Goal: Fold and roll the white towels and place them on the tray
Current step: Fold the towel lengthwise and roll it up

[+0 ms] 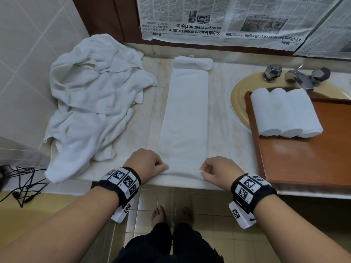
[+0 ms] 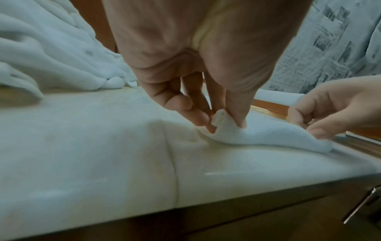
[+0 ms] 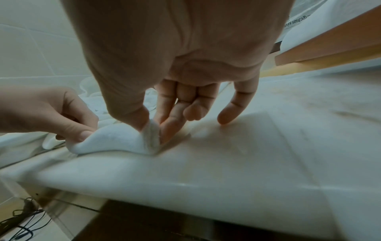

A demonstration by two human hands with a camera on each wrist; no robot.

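Note:
A white towel (image 1: 187,114), folded into a long narrow strip, lies on the marble counter (image 1: 231,149) and runs from the front edge to the back. My left hand (image 1: 147,164) pinches its near left corner (image 2: 222,124) between thumb and fingers. My right hand (image 1: 220,170) pinches the near right corner (image 3: 151,138); the towel's near edge is lifted slightly between both hands. Three rolled white towels (image 1: 286,112) lie side by side at the back of the wooden tray (image 1: 311,160) on the right.
A heap of crumpled white towels (image 1: 95,103) covers the counter's left side. The tray rests over a yellow sink (image 1: 239,95) with metal taps (image 1: 298,74). Newspaper (image 1: 228,18) covers the wall behind. Black cables (image 1: 22,185) lie at the lower left.

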